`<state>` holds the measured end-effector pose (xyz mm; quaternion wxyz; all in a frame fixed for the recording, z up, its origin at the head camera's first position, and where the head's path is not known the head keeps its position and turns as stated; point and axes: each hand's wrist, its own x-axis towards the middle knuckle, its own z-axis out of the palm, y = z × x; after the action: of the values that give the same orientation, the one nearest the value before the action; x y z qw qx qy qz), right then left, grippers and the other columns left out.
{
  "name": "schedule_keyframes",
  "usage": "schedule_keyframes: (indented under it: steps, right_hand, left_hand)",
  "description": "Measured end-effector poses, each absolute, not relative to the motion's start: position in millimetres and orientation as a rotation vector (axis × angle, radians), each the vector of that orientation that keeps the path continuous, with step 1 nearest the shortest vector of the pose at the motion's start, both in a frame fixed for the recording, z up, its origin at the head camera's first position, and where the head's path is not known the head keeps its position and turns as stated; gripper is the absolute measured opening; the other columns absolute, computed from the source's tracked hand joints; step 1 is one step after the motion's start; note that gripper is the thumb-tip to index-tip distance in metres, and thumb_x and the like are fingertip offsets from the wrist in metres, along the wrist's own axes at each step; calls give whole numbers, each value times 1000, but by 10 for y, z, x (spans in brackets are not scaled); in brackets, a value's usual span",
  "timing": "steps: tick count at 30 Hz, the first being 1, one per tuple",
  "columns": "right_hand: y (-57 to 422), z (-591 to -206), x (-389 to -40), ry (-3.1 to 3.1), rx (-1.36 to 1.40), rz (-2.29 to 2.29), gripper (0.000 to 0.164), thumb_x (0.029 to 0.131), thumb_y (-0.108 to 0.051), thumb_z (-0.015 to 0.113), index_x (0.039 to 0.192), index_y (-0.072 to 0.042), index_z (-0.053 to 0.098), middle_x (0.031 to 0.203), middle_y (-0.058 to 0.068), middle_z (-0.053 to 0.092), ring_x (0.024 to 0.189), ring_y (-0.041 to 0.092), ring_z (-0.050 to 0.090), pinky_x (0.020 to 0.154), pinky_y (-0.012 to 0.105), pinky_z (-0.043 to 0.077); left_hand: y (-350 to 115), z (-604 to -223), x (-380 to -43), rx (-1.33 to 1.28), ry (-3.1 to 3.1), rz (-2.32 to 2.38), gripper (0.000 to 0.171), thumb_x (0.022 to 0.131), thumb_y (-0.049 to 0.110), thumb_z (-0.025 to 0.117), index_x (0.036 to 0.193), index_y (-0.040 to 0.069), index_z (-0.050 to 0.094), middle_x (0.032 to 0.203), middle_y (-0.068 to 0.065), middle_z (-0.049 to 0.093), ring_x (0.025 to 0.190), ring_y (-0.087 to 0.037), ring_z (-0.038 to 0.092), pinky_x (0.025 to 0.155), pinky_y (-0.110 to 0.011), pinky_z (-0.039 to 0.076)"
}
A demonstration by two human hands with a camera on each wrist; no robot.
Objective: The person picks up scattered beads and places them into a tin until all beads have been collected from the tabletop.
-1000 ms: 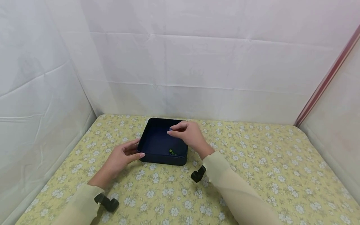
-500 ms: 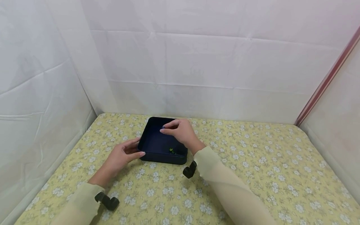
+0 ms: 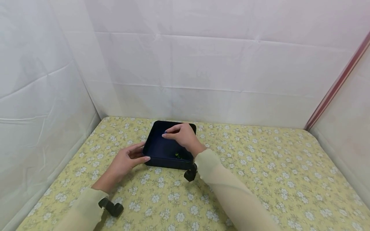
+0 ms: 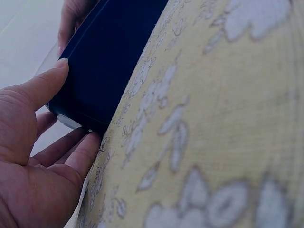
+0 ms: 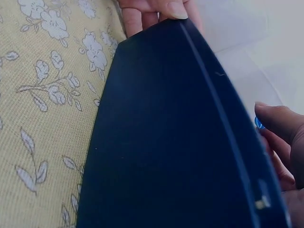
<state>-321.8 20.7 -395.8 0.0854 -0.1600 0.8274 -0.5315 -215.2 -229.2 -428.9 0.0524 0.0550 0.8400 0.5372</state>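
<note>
A dark navy, square open box [image 3: 167,162] lies on the table. At its near left corner, my left hand [image 3: 124,160] holds it with the thumb on the front wall and the fingers along the left side. Over the inside of the box, my right hand [image 3: 185,136] pinches a small, shiny blue piece [image 5: 259,123] between thumb and fingertips; the fingers hide much of it, and its exact kind is unclear. Several tiny green and yellow pieces [image 3: 177,155] lie inside, by the near right corner.
A yellow cloth with white flowers [image 3: 260,170] covers the table. White fabric walls [image 3: 185,64] stand behind it and on both sides, with a red strip [image 3: 336,83] at the back right corner. Black wrist mounts [image 3: 111,208] sit at the sleeve cuffs.
My right hand has shifted left from the box's right side toward its middle, still pinching the blue piece. The left hand and the box have stayed in place.
</note>
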Motion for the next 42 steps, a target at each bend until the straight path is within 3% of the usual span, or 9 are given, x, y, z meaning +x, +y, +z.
schedule_keyframes:
  steps: [7,16,25,32,42]
  right_hand:
    - [154,-4008,-3279,2476,-448,-1544,20,87,-33,85,103,-21,84,117,0,73,107,20,68,96,42,59]
    - [133,-4015,-3341,2544,-401,-1439,18,87,-31,85,101,-21,84,118,0,74,111,23,68,98,44,58]
    - [112,-4015,-3398,2579,-348,-1339,18,86,-31,86,100,-20,85,126,3,72,121,28,64,100,45,56]
    - [105,-4022,-3422,2579,-355,-1278,14,85,-28,87,94,-18,85,127,5,72,117,27,65,95,43,58]
    - [104,-4001,-3459,2617,-342,-1188,12,86,-27,85,94,-17,85,128,5,71,120,27,64,99,43,57]
  left_hand:
    - [-2301,-4295,-2156,176,2523,1661,78,93,40,77,159,22,40,156,-18,49,138,-35,55,104,-40,56]
    - [-2302,-4307,-2159,161,2517,1654,80,92,42,78,160,24,39,158,-18,47,141,-36,52,107,-47,53]
    - [-2308,-4329,-2164,153,2534,1642,80,91,44,78,159,26,40,158,-17,47,141,-36,52,106,-45,54]
    - [-2306,-4334,-2179,129,2530,1642,83,89,48,79,159,27,40,158,-15,48,141,-34,52,107,-45,53]
    - [-2307,-4289,-2150,158,2511,1664,81,91,43,78,159,24,40,158,-19,46,141,-36,52,108,-48,52]
